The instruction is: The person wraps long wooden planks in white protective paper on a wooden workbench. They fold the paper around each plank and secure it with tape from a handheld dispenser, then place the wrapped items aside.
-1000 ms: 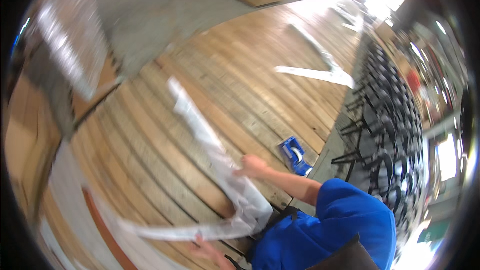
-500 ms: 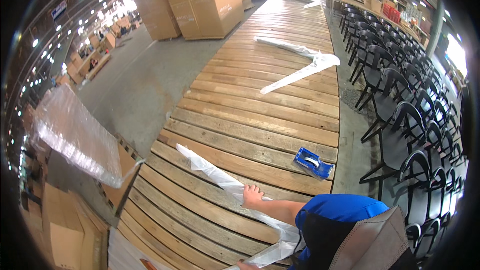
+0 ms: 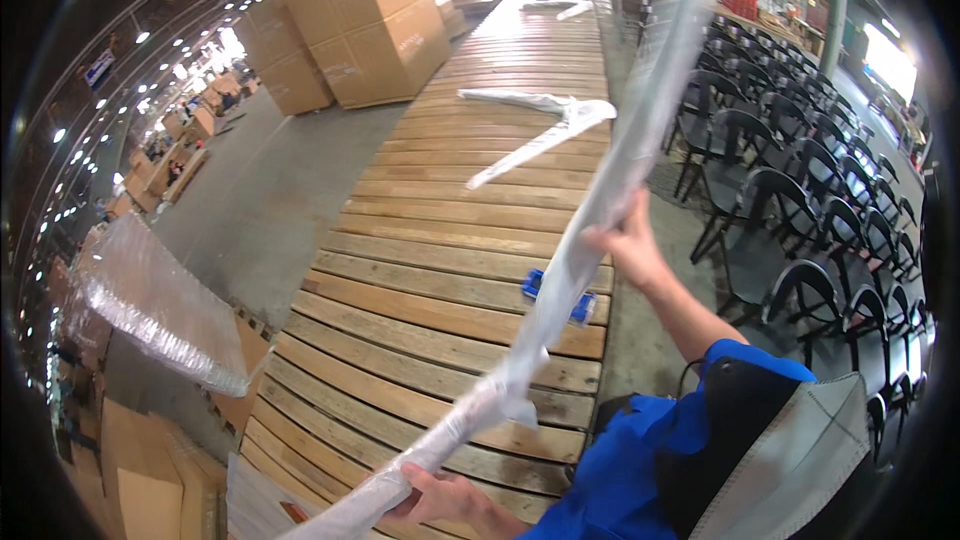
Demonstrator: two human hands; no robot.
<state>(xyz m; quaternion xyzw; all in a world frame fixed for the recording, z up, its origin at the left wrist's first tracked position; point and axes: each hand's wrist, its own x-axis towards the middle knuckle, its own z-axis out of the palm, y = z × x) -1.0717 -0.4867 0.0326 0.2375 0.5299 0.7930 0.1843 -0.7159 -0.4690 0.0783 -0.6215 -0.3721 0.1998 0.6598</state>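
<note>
A long angled piece wrapped in white plastic film, probably a furniture leg frame, is lifted off the slatted wooden table and held across my front. My left hand grips its lower part, near the table's near end. Higher up, my right hand is closed round the shaft, thumb on the near side. The upper end is smeared by motion and the lowest end runs out of view. Behind the piece, a blue tape dispenser on the table is partly covered.
Another wrapped V-shaped piece lies farther along the table, with more beyond. Rows of black chairs stand to the right. Large cardboard boxes are at the far left; a film-wrapped stack and cardboard sheets stand nearer.
The wrapped piece has gone from lying on the table to being raised and tilted, its upper end swung up to the right. My right hand has moved up and right with it.
</note>
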